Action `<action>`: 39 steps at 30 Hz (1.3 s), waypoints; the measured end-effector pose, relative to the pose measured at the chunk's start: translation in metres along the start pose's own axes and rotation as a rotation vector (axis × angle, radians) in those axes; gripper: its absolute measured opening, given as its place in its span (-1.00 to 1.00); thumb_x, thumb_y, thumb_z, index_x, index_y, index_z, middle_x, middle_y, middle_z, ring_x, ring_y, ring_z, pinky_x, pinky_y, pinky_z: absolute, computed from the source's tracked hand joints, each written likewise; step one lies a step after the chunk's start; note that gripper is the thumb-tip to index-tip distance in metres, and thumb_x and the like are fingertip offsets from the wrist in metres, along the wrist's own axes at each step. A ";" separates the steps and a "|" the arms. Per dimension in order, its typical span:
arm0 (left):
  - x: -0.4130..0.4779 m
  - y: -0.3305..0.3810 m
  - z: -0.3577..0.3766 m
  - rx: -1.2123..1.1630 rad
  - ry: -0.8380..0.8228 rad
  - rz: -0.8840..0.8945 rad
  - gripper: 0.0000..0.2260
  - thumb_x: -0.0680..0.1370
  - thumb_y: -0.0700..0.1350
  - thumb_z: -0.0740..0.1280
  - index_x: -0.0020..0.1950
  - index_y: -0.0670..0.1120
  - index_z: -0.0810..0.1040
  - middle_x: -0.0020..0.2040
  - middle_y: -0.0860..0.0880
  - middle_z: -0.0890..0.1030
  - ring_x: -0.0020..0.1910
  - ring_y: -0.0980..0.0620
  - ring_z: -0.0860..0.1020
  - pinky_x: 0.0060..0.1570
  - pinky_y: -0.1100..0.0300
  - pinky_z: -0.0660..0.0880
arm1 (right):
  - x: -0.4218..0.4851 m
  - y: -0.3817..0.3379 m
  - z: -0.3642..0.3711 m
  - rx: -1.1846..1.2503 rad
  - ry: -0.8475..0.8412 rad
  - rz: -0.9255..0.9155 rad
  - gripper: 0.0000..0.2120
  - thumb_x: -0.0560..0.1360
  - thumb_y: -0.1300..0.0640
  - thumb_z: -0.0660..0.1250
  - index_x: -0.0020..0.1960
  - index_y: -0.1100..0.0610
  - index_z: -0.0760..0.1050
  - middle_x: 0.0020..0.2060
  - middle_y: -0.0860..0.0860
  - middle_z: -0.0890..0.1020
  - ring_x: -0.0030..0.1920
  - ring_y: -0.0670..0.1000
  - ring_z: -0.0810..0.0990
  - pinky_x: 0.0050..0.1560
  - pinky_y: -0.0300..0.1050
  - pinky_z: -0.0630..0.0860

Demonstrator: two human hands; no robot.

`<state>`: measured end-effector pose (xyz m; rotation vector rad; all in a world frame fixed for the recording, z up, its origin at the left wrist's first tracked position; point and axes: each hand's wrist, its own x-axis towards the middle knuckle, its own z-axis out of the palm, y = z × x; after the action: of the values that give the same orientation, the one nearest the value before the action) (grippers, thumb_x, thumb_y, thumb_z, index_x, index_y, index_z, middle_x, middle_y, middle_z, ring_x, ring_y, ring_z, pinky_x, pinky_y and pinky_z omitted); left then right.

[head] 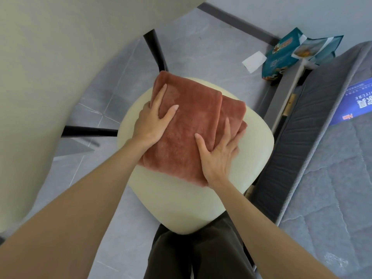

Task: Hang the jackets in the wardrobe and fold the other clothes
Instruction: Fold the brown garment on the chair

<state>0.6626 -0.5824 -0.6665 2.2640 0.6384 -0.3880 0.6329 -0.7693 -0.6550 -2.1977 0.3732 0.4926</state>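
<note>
Folded rust-red garment (pixel 189 125) lies on cream stool (pixel 201 208), left hand (pixel 153 119) and right hand (pixel 218 156) pressing flat, fingers spread.

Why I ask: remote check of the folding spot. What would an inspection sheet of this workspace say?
Surface: cream padded chair seat, black legs.
Job's things: folded rust-red fleece garment lies on the seat.
Clutter: teal snack bags and a white paper slip on the floor.
Hands: left hand and right hand press flat on the garment, fingers straight.
Cables: nothing seen.
Surroundings: grey tiled floor; grey mattress on the right.
</note>
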 end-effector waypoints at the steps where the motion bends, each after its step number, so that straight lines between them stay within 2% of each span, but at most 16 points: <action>1: -0.004 0.000 -0.001 -0.027 0.007 -0.021 -0.42 0.43 0.48 0.07 0.39 0.52 -0.09 0.36 -0.07 0.41 0.28 -0.12 0.44 0.15 -0.01 0.36 | -0.003 -0.001 -0.002 0.022 -0.005 0.051 -0.16 0.35 -0.43 0.27 0.43 -0.43 -0.17 0.53 -0.04 -0.15 0.47 0.16 0.06 0.41 0.25 0.20; 4: -0.016 -0.005 -0.005 -0.066 -0.023 -0.039 -0.34 0.35 0.52 0.15 0.35 0.57 -0.13 0.30 -0.11 0.42 0.20 -0.15 0.49 0.05 0.05 0.33 | -0.007 -0.006 -0.007 0.064 -0.067 0.073 -0.14 0.32 -0.45 0.30 0.42 -0.47 -0.17 0.40 0.07 0.18 0.22 0.06 0.37 0.30 0.15 0.36; 7: -0.019 -0.012 -0.010 -0.081 -0.075 -0.045 -0.28 0.32 0.53 0.20 0.35 0.57 -0.14 0.31 -0.10 0.44 0.19 -0.17 0.51 0.07 0.04 0.36 | 0.002 -0.009 -0.011 0.064 -0.127 0.036 -0.15 0.25 -0.48 0.33 0.37 -0.54 -0.12 0.32 0.04 0.29 0.03 -0.06 0.41 0.16 0.02 0.41; 9: -0.023 -0.015 -0.008 -0.098 -0.059 -0.055 -0.27 0.33 0.52 0.20 0.37 0.55 -0.14 0.31 -0.05 0.49 0.19 -0.14 0.53 0.08 0.10 0.36 | 0.010 -0.009 -0.014 0.053 -0.168 -0.007 -0.15 0.25 -0.46 0.36 0.38 -0.53 -0.07 0.35 -0.03 0.33 0.09 -0.13 0.41 0.18 -0.04 0.38; 12: -0.038 -0.019 -0.001 -0.117 0.013 -0.101 -0.29 0.37 0.50 0.17 0.41 0.50 -0.13 0.29 0.02 0.54 0.19 -0.12 0.55 0.09 0.17 0.35 | 0.021 -0.014 -0.020 0.039 -0.271 -0.047 -0.17 0.26 -0.45 0.38 0.38 -0.52 -0.02 0.39 -0.17 0.37 0.27 -0.07 0.44 0.24 -0.07 0.39; 15: -0.064 -0.023 0.008 -0.182 0.046 -0.194 -0.30 0.38 0.51 0.13 0.42 0.45 -0.13 0.32 0.02 0.51 0.21 -0.12 0.54 0.11 0.17 0.35 | 0.028 -0.019 -0.027 0.056 -0.398 -0.057 -0.21 0.26 -0.40 0.41 0.36 -0.52 0.06 0.33 -0.32 0.37 0.18 -0.15 0.43 0.10 -0.24 0.33; 17: -0.084 -0.025 0.013 -0.233 0.070 -0.254 -0.30 0.38 0.51 0.13 0.43 0.44 -0.12 0.33 0.04 0.50 0.22 -0.10 0.53 0.10 0.19 0.35 | 0.027 -0.021 -0.033 0.058 -0.451 -0.065 -0.23 0.25 -0.36 0.44 0.35 -0.50 0.13 0.32 -0.30 0.39 0.14 -0.17 0.41 0.06 -0.27 0.32; 20: -0.115 -0.028 0.019 -0.340 0.085 -0.319 -0.30 0.37 0.52 0.14 0.42 0.45 -0.11 0.34 0.09 0.48 0.23 -0.06 0.52 0.10 0.22 0.34 | 0.012 -0.021 -0.041 0.045 -0.499 -0.088 -0.27 0.25 -0.36 0.45 0.32 -0.51 0.17 0.16 -0.41 0.38 0.06 -0.23 0.42 -0.07 -0.38 0.31; 22: -0.140 -0.028 0.021 -0.391 0.097 -0.344 -0.30 0.36 0.53 0.14 0.40 0.47 -0.10 0.36 0.13 0.45 0.25 -0.04 0.51 0.12 0.21 0.33 | -0.007 -0.017 -0.048 0.027 -0.505 -0.115 -0.29 0.26 -0.36 0.44 0.31 -0.52 0.17 0.19 -0.42 0.39 0.11 -0.21 0.44 0.00 -0.33 0.34; 25: -0.180 -0.027 0.021 -0.439 0.128 -0.345 -0.31 0.37 0.51 0.16 0.41 0.46 -0.08 0.39 0.14 0.41 0.26 -0.01 0.50 0.13 0.22 0.34 | -0.041 -0.009 -0.060 0.000 -0.529 -0.161 -0.31 0.29 -0.36 0.43 0.31 -0.53 0.15 0.31 -0.33 0.39 0.20 -0.12 0.47 0.18 -0.13 0.40; 27: -0.210 -0.030 0.022 -0.455 0.157 -0.347 -0.31 0.38 0.50 0.16 0.42 0.45 -0.08 0.38 0.13 0.43 0.23 0.01 0.52 0.11 0.25 0.36 | -0.065 -0.006 -0.067 -0.024 -0.554 -0.196 -0.32 0.32 -0.35 0.41 0.33 -0.52 0.12 0.35 -0.30 0.36 0.20 -0.11 0.46 0.21 -0.09 0.38; 31: -0.268 -0.041 0.016 -0.499 0.226 -0.365 -0.31 0.38 0.50 0.15 0.42 0.45 -0.09 0.38 0.11 0.43 0.21 0.02 0.52 0.08 0.29 0.35 | -0.114 -0.005 -0.073 -0.060 -0.605 -0.277 -0.35 0.39 -0.33 0.36 0.36 -0.50 0.09 0.28 -0.30 0.37 0.15 -0.13 0.47 0.23 -0.07 0.39; 37: -0.358 -0.078 -0.002 -0.464 0.320 -0.380 -0.27 0.39 0.51 0.08 0.47 0.36 -0.11 0.46 0.06 0.34 0.30 -0.09 0.47 0.21 0.12 0.35 | -0.199 -0.010 -0.058 -0.142 -0.626 -0.420 -0.36 0.42 -0.33 0.33 0.39 -0.46 0.09 0.21 -0.38 0.37 0.12 -0.13 0.48 0.17 -0.17 0.37; 39: -0.390 -0.096 -0.014 -0.450 0.357 -0.396 -0.26 0.39 0.51 0.07 0.48 0.34 -0.11 0.46 0.05 0.33 0.31 -0.12 0.46 0.26 0.04 0.36 | -0.234 -0.012 -0.047 -0.152 -0.635 -0.472 -0.37 0.42 -0.32 0.32 0.40 -0.45 0.09 0.24 -0.35 0.39 0.16 -0.10 0.51 0.20 -0.14 0.39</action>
<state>0.2876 -0.6419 -0.5365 1.7795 1.2331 -0.0118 0.4428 -0.7770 -0.5105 -2.0397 -0.5218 0.9227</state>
